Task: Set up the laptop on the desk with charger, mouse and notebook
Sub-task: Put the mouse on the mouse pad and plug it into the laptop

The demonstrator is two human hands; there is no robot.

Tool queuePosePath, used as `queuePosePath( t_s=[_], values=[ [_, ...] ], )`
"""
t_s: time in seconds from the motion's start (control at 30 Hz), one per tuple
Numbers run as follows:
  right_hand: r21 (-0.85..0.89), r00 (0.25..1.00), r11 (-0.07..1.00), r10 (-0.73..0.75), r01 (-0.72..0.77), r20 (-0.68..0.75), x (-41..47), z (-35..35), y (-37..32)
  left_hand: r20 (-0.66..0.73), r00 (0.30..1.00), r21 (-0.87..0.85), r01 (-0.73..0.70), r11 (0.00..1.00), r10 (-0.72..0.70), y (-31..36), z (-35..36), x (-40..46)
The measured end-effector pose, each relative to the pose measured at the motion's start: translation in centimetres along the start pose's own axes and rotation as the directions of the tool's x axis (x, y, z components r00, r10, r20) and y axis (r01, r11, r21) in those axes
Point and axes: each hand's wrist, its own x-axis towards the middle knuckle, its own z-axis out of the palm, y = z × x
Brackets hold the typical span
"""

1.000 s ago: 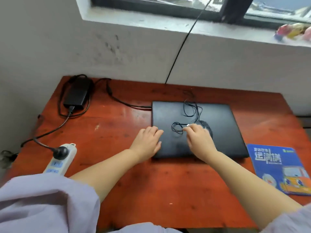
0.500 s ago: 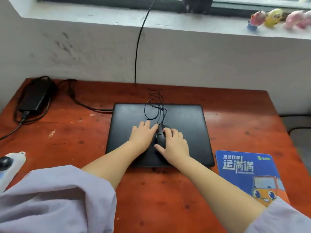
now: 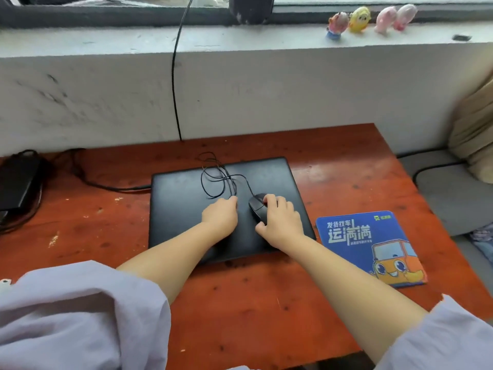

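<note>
A closed black laptop (image 3: pixel 184 204) lies flat in the middle of the red-brown desk (image 3: pixel 240 303). On its lid sits a black wired mouse (image 3: pixel 256 206), and my right hand (image 3: pixel 280 222) is wrapped around it. My left hand (image 3: pixel 221 214) rests beside it on the lid, fingers curled at the coiled mouse cable (image 3: pixel 216 177). The black charger brick (image 3: pixel 16 182) lies at the desk's far left, and its cord (image 3: pixel 106 186) runs to the laptop's left side. A blue mouse pad (image 3: pixel 370 247) with an orange cartoon truck lies to the right of the laptop.
A white wall and a window ledge with several small toy figures (image 3: pixel 370 18) stand behind the desk. A black cable (image 3: pixel 174 84) hangs down the wall. Right of the desk are a grey surface (image 3: pixel 448 193) and a beige cushion (image 3: pixel 474 129).
The view has swung right, so the power strip is now almost out of view. My right hand has closed around the mouse and shifted it right, apart from my left hand.
</note>
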Motion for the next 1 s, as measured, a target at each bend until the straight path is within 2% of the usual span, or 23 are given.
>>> queuePosePath(
  t_s=[0.07,0.2,0.4,0.53,0.63,0.7,0.8,0.87,0.93,1.0],
  values=[
    [-0.01,0.996,0.999,0.046,-0.047,-0.07,-0.9,-0.9,1.9,-0.07,0.996,-0.07,-0.066,0.995,0.061,1.8,-0.2,0.2],
    [0.018,0.961,0.978,0.208,-0.208,-0.18,-3.9,-2.4,7.3,-0.202,0.952,-0.064,-0.247,0.967,0.23,6.9,-0.1,0.3],
    [0.105,0.848,0.865,0.502,-0.491,-0.171,-8.8,-3.0,17.6,-0.291,0.846,0.013,-0.463,0.886,0.446,14.7,0.1,2.0],
    [0.115,0.809,0.823,0.568,-0.556,-0.156,-10.2,-2.2,21.7,-0.341,0.787,0.047,-0.531,0.846,0.513,19.3,0.4,3.6],
    [0.135,0.828,0.835,0.548,-0.533,-0.117,-10.1,-1.4,23.4,-0.358,0.729,0.044,-0.612,0.79,0.584,22.4,0.7,4.7],
    [0.143,0.841,0.853,0.52,-0.502,-0.148,-9.3,-1.9,24.1,-0.354,0.707,0.029,-0.646,0.763,0.612,24.0,0.7,5.6],
    [0.249,0.847,0.899,0.426,-0.359,-0.319,-7.0,-4.7,25.1,-0.366,0.715,0.007,-0.638,0.77,0.595,25.6,0.4,7.0],
    [0.329,0.812,0.923,0.342,-0.198,-0.473,-4.7,-7.6,25.4,-0.39,0.711,0.013,-0.631,0.776,0.585,25.9,0.0,7.7],
    [0.299,0.762,0.953,0.226,-0.044,-0.607,-2.1,-10.6,25.2,-0.408,0.664,0.054,-0.667,0.743,0.626,25.9,-0.4,8.1],
    [0.202,0.766,0.977,0.076,0.071,-0.638,0.4,-12.8,24.8,-0.371,0.573,0.169,-0.733,0.66,0.731,26.0,-0.9,8.5]
  ],
)
